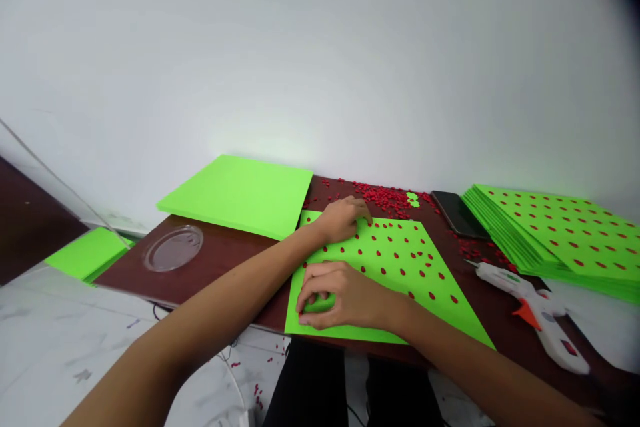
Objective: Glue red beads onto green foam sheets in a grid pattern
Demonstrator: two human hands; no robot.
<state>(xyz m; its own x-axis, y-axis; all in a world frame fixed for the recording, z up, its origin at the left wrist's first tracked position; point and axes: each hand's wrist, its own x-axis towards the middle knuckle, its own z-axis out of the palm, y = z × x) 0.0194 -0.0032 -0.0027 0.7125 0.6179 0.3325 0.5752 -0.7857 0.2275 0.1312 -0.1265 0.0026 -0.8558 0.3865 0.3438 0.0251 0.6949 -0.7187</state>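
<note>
A bright green sheet with rows of small red drop-shaped pieces lies on the table in front of me. My left hand rests near the sheet's far edge, its fingers curled down and together; whatever may be under the fingertips is hidden. At the near left corner, my right hand is bent over the sheet. Its thumb and forefinger close on a small red piece at the sheet's left edge. A cluster of red pieces sits on the right half of the sheet.
Loose red pieces are scattered by the wall. A phone, a stack of dotted green sheets and a glue gun are on the right. Plain green sheets and a clear plastic lid are on the left.
</note>
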